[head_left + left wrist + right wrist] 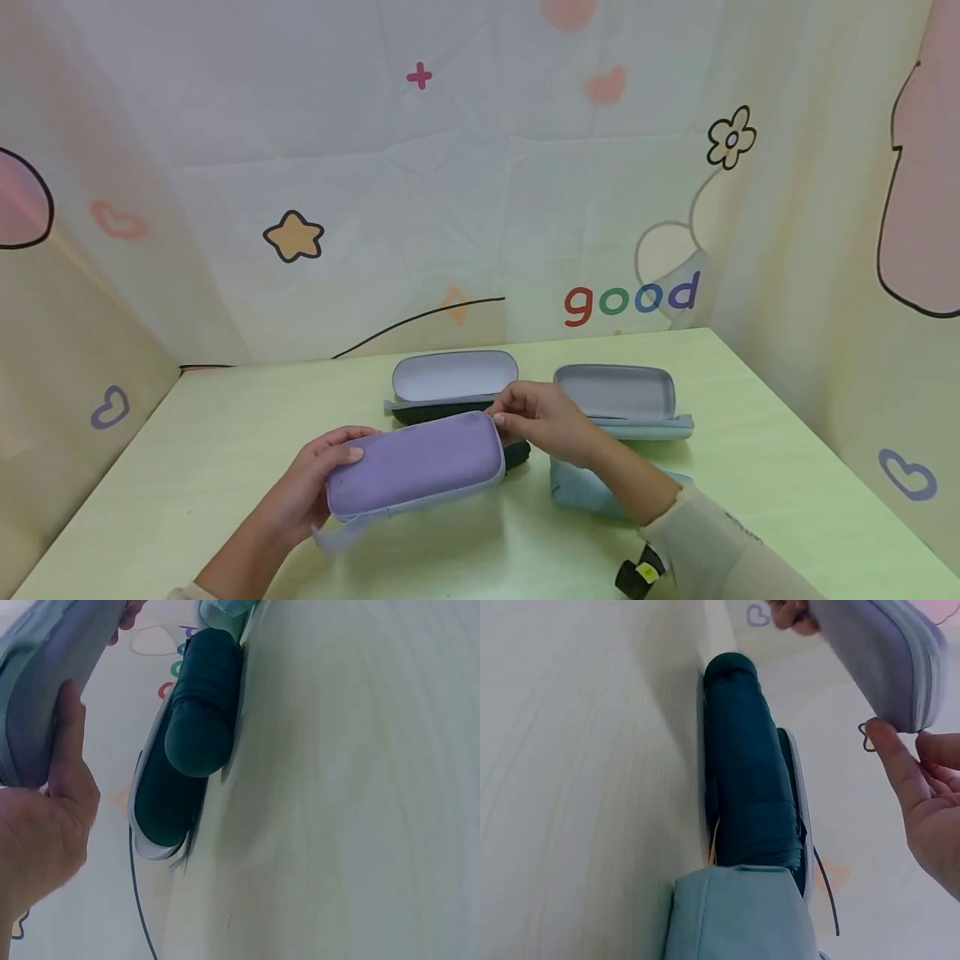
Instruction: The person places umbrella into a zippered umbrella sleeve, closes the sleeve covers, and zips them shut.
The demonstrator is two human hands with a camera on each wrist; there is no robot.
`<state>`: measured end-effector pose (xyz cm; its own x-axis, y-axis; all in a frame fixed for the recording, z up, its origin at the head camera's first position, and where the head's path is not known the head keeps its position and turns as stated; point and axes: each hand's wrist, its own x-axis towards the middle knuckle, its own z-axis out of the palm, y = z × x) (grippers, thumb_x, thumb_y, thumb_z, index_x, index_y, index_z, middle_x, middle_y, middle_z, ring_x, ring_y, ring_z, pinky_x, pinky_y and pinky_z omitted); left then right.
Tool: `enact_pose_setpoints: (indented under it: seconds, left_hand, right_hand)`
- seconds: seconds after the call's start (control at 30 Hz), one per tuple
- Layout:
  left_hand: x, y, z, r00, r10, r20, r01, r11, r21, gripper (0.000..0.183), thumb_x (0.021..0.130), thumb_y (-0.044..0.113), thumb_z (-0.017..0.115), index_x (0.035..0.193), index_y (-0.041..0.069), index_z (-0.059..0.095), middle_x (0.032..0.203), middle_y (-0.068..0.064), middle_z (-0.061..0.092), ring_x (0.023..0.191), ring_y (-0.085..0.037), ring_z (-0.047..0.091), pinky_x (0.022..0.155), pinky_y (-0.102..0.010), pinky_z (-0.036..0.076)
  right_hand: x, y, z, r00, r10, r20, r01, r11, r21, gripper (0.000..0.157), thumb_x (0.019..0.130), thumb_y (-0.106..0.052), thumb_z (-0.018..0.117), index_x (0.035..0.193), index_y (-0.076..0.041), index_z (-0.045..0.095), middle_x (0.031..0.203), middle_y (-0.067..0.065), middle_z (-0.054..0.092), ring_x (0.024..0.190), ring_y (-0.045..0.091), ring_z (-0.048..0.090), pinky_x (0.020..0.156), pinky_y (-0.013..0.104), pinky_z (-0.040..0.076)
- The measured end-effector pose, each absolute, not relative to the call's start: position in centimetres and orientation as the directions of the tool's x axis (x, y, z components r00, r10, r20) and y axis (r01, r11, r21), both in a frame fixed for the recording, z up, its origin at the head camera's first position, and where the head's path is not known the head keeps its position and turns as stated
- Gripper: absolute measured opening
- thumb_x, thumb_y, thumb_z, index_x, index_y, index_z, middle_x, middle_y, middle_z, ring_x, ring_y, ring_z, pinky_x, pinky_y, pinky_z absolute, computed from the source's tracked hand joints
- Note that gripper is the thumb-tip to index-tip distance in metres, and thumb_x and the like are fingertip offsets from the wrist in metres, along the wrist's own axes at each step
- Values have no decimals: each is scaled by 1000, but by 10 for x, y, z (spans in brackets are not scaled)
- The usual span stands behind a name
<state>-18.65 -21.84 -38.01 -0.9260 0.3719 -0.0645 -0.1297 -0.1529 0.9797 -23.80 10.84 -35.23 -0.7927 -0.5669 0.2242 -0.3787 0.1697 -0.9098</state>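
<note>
A purple zip case [420,462], closed, is held up tilted over the table. My left hand [303,483] grips its left end, thumb on the top face and fingers behind. At the case's right corner, my right hand [551,421] pinches the zipper end between thumb and index finger. The right wrist view shows those fingertips [885,735] right at the seam. Below and behind the case lies a dark folded umbrella [202,705], mostly hidden in the head view. A light blue fabric bundle [585,487] lies under my right forearm.
Two open cases stand at the back: one with a pale lilac lid [453,375] and dark inside, one with a grey lid [615,392] and light blue base. A small black object with a yellow label [647,572] lies by my right sleeve. Printed cloth [375,208] hangs behind the table.
</note>
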Motion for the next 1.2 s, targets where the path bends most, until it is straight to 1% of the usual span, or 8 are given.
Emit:
enact_pose_setpoints:
  seconds: [0.07,0.17,0.3,0.5,0.7,0.87,1.0,1.2]
  left_hand:
    - [-188,-217,-379,-948,278,-155,-196,-128,972,16,98,24,53,106,19,66,99,-1,67,77,-15,67,66,-29,56]
    - [-189,-216,-378,-955,150,-256,-276,-129,953,25,97,36,56,107,15,61,87,-1,69,71,-13,66,65,-27,54]
    - [-189,-218,-379,-943,144,-300,-328,-242,913,39,97,40,52,118,8,44,84,-2,68,72,-12,63,68,-26,51]
    - [-186,-226,-382,-940,332,-82,-241,-474,847,25,103,21,41,127,13,42,93,-3,64,78,-12,63,73,-25,52]
    - [-188,-227,-381,-937,346,-41,-188,-403,896,50,94,2,51,138,15,31,110,-3,65,92,-16,63,82,-27,52]
    - [-190,-218,-380,-976,203,-81,-168,-461,872,23,100,10,52,120,-1,57,104,-5,67,93,-14,66,91,-28,51]
    - [-191,-213,-378,-988,94,-126,-157,-567,809,17,100,16,56,99,10,72,101,-4,68,91,-13,67,91,-29,50]
    - [-192,-213,-381,-992,120,-50,-119,-685,719,21,101,21,53,101,9,69,101,-3,67,94,-13,67,93,-28,49]
  right_hand:
    - [-238,108,-352,-812,-560,163,-279,127,-952,10,96,-2,59,101,6,61,91,11,68,82,22,69,77,37,58]
    - [-238,107,-351,-832,-537,137,-223,99,-970,13,96,-3,59,101,9,59,89,10,66,82,21,69,79,37,57]
    - [-238,106,-354,-862,-492,121,-181,76,-981,14,96,-3,59,101,11,59,88,9,66,81,19,70,81,37,56]
    - [-237,104,-358,-909,-406,94,-117,32,-993,10,96,2,57,98,12,57,86,7,65,78,15,67,78,32,57]
    - [-235,102,-358,-936,-348,55,-69,28,-997,7,95,4,57,97,11,57,84,8,63,76,15,65,76,30,57]
    - [-231,101,-358,-936,-350,34,-37,-1,-999,7,95,4,57,98,10,57,88,9,64,78,16,66,78,31,57]
    - [-224,98,-357,-921,-384,63,-52,-40,-998,9,95,4,57,99,12,55,90,9,64,80,17,67,80,33,56]
    - [-216,92,-355,-916,-393,82,-53,-82,-995,11,94,4,58,100,13,55,91,9,65,81,18,68,81,35,56]
